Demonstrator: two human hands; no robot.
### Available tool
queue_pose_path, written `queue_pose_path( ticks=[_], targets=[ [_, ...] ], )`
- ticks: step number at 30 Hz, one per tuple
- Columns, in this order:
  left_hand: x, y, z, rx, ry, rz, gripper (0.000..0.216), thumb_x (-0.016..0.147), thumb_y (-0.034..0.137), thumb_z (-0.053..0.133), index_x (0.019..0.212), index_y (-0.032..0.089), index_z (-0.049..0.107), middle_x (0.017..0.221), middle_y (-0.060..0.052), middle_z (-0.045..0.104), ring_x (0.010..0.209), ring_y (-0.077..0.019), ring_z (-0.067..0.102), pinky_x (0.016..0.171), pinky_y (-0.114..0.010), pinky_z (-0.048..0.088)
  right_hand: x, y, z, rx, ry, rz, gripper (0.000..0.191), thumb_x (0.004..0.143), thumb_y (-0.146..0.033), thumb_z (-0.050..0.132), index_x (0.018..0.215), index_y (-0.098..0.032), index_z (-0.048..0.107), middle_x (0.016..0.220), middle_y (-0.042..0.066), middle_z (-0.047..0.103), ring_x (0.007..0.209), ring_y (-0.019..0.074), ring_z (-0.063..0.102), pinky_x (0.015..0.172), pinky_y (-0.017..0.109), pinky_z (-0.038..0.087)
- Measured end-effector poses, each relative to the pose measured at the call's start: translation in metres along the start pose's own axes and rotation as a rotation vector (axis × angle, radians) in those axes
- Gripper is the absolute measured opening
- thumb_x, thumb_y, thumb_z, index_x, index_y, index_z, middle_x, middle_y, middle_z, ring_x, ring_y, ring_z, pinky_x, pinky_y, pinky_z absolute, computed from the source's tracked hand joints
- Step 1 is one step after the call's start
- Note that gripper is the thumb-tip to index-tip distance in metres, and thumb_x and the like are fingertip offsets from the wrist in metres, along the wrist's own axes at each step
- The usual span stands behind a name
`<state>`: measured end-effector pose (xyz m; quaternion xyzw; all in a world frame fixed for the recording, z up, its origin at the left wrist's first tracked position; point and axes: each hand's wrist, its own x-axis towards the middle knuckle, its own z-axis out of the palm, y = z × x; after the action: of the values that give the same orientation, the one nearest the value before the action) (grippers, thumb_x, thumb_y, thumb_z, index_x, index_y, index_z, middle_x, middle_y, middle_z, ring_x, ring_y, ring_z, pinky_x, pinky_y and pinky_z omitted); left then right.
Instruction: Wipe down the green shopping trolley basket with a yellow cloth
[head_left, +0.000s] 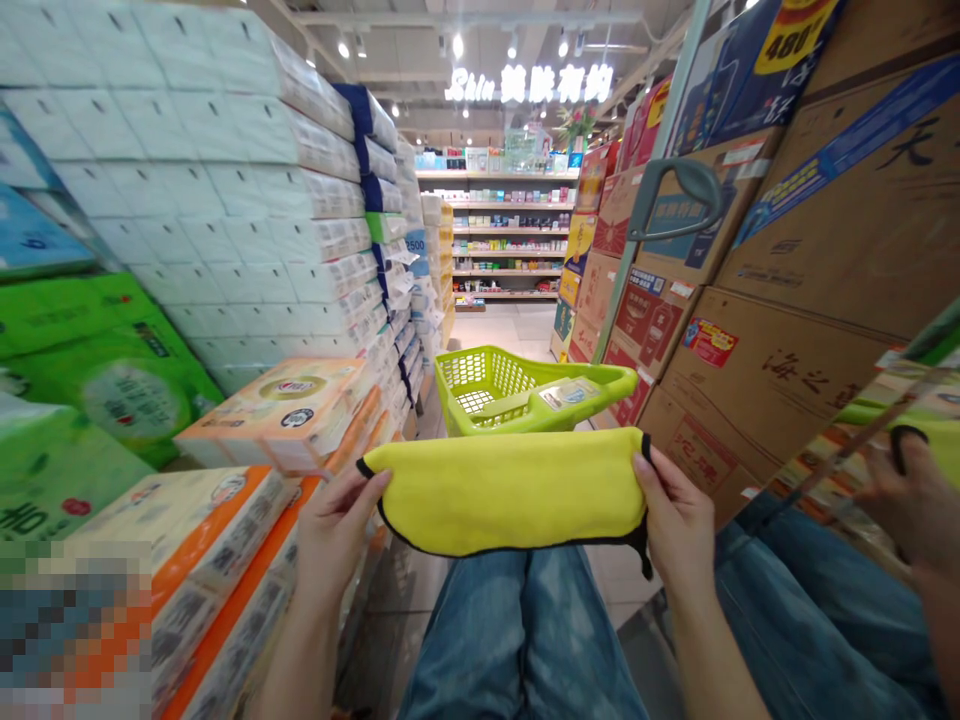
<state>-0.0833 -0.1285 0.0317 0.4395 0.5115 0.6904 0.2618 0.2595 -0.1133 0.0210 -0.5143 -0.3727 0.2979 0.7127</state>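
Note:
A yellow cloth [514, 495] with black edging stretches between my two hands above my lap. It looks folded, with its curved lower edge hanging down. My left hand [337, 525] pinches the upper left corner between thumb and fingers. At the upper right corner, my right hand [679, 510] has the same kind of pinch. A short black tab dangles at the lower right. Just beyond the cloth sits a lime-green plastic shopping basket [487, 375] with a long handle, its near side partly hidden by the cloth.
Stacked white tissue packs [225, 200] rise on the left, with orange tissue packs [277, 400] lower and nearer. Cardboard cartons [780, 360] are piled on the right beside a post with a grey handle [679, 200]. A mirror-like surface reflects me at right. Stocked shelves [510, 232] stand at the aisle's end.

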Motion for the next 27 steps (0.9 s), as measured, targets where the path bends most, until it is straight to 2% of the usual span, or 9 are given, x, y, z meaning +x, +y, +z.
queue_pose_path(
  ticks=[3,6,10,14,17,19,22,25,27],
  targets=[
    [-0.007,0.006,0.004,-0.065,-0.198,-0.069,0.054,0.067,0.039,0.083,0.116,0.021,0.068,0.092,-0.004,0.076,0.074,-0.0193,0.071,0.070,-0.030,0.060,-0.004,0.002,0.000,-0.098,0.057,-0.102,0.047,0.076,-0.049,0.074,0.115,-0.022,0.072,0.119,0.006,0.071,0.115,0.0285,0.064,0.104,0.045,0.048],
    [-0.010,0.009,0.003,-0.117,-0.275,-0.071,0.059,0.068,0.036,0.083,0.122,0.024,0.062,0.114,-0.007,0.072,0.088,-0.0202,0.071,0.077,-0.029,0.060,-0.007,-0.001,-0.002,-0.057,-0.042,-0.089,0.053,0.075,-0.047,0.076,0.122,-0.025,0.068,0.129,0.004,0.066,0.121,0.0272,0.060,0.107,0.043,0.046],
    [-0.011,0.011,-0.005,-0.130,-0.242,-0.068,0.071,0.066,0.037,0.084,0.130,0.027,0.054,0.124,-0.008,0.067,0.110,-0.0261,0.066,0.087,-0.034,0.059,-0.013,-0.009,-0.007,0.035,-0.205,-0.002,0.063,0.068,-0.045,0.083,0.126,-0.029,0.065,0.129,0.003,0.066,0.113,0.0263,0.064,0.096,0.038,0.055],
    [-0.012,0.015,-0.008,-0.086,-0.192,-0.105,0.079,0.068,0.042,0.082,0.139,0.028,0.049,0.135,-0.007,0.060,0.123,-0.0289,0.058,0.093,-0.035,0.056,-0.015,-0.015,-0.009,0.044,-0.244,0.056,0.049,0.071,-0.048,0.080,0.114,-0.025,0.073,0.110,0.004,0.075,0.096,0.0259,0.070,0.086,0.038,0.059],
    [-0.014,0.017,-0.008,-0.073,-0.176,-0.077,0.082,0.066,0.042,0.083,0.140,0.028,0.049,0.141,-0.007,0.056,0.128,-0.0293,0.053,0.097,-0.035,0.054,-0.013,-0.016,-0.010,0.023,-0.320,0.070,0.046,0.069,-0.047,0.081,0.109,-0.024,0.075,0.106,0.005,0.076,0.092,0.0270,0.071,0.085,0.039,0.059],
    [-0.013,0.015,-0.011,-0.091,-0.169,-0.088,0.077,0.066,0.041,0.083,0.136,0.027,0.054,0.137,-0.007,0.060,0.127,-0.0302,0.055,0.097,-0.036,0.054,-0.012,-0.017,-0.011,0.034,-0.339,0.065,0.049,0.069,-0.048,0.082,0.112,-0.024,0.074,0.109,0.005,0.075,0.095,0.0277,0.071,0.085,0.039,0.059],
    [-0.009,0.007,-0.018,-0.148,-0.216,-0.126,0.052,0.068,0.043,0.080,0.114,0.022,0.071,0.117,-0.010,0.071,0.117,-0.0337,0.062,0.093,-0.043,0.056,-0.014,-0.025,-0.016,0.062,-0.284,0.030,0.052,0.068,-0.050,0.081,0.115,-0.026,0.073,0.114,0.006,0.073,0.099,0.0285,0.071,0.083,0.039,0.060],
    [-0.009,-0.005,-0.018,-0.172,-0.362,-0.128,0.033,0.068,0.043,0.080,0.089,0.018,0.079,0.103,-0.012,0.075,0.107,-0.0354,0.066,0.091,-0.047,0.056,-0.017,-0.050,-0.021,0.026,-0.212,-0.064,0.050,0.066,-0.048,0.083,0.111,-0.029,0.074,0.114,0.006,0.073,0.101,0.0287,0.071,0.082,0.037,0.061],
    [-0.014,-0.013,-0.010,-0.169,-0.464,-0.177,0.029,0.070,0.039,0.080,0.089,0.018,0.079,0.106,-0.012,0.074,0.106,-0.0335,0.067,0.094,-0.046,0.054,-0.018,-0.071,-0.022,-0.006,-0.194,-0.127,0.051,0.065,-0.047,0.084,0.111,-0.030,0.074,0.112,0.005,0.074,0.100,0.0291,0.071,0.082,0.037,0.061]
  ],
)
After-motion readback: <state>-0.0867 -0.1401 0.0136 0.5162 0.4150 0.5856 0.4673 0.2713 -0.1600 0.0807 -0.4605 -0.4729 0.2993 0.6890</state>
